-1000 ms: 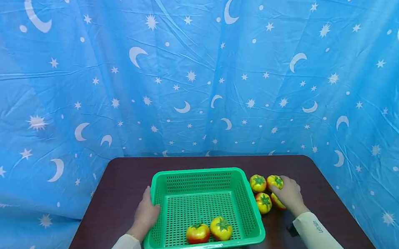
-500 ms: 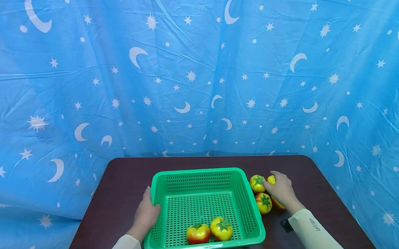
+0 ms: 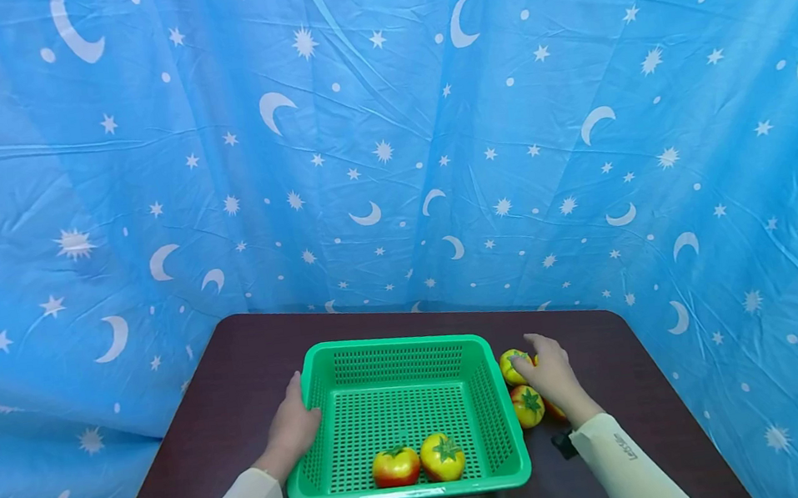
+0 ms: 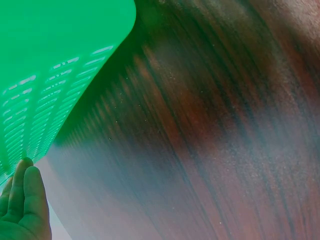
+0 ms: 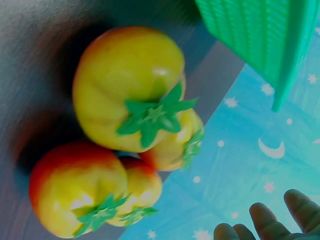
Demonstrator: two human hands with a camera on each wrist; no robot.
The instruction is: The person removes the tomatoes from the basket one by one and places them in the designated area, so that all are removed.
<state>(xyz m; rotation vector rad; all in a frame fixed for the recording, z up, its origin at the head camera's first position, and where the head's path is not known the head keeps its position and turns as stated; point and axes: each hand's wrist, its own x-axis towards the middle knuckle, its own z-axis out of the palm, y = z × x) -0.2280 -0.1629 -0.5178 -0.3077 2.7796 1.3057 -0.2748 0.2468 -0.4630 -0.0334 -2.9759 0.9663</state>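
Observation:
My left hand holds the left side of a green plastic basket, its thumb over the rim and its fingers along the outer wall. Two yellow-red tomatoes with green leafy tops lie at the basket's near side. Right of the basket, several more tomatoes sit clustered on the table. My right hand hovers over this cluster, thumb and fingers spread, near the back-left tomato. It partly hides the tomatoes on the right. In the right wrist view, its fingers are apart from the tomatoes.
The dark brown table has rounded back corners. Behind it and at both sides hangs a blue curtain printed with moons and stars. The basket's right wall stands close beside the tomato cluster.
My right hand has moved left and slightly back, from the right-hand tomatoes toward the back-left one. The left hand, the basket and the visible tomatoes have stayed in place.

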